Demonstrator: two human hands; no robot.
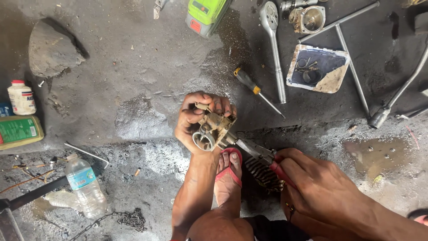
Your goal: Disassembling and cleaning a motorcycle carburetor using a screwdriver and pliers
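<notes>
The left hand (192, 119) is gripping a grimy metal carburetor (214, 130), holding it up above the concrete floor (133, 67) over a foot in a red sandal (229, 172). The right hand (312, 183) is closing around the red handles of pliers (261, 156), whose nose is touching the carburetor's side. Beyond them, a screwdriver (252, 87), a ratchet wrench (274, 44) and a small tray of parts (317, 68) are lying on the floor.

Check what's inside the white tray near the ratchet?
The white tray holds a few small dark parts, rings and springs by the look. A brown scrap covers its lower right corner, so anything beneath is hidden.
</notes>
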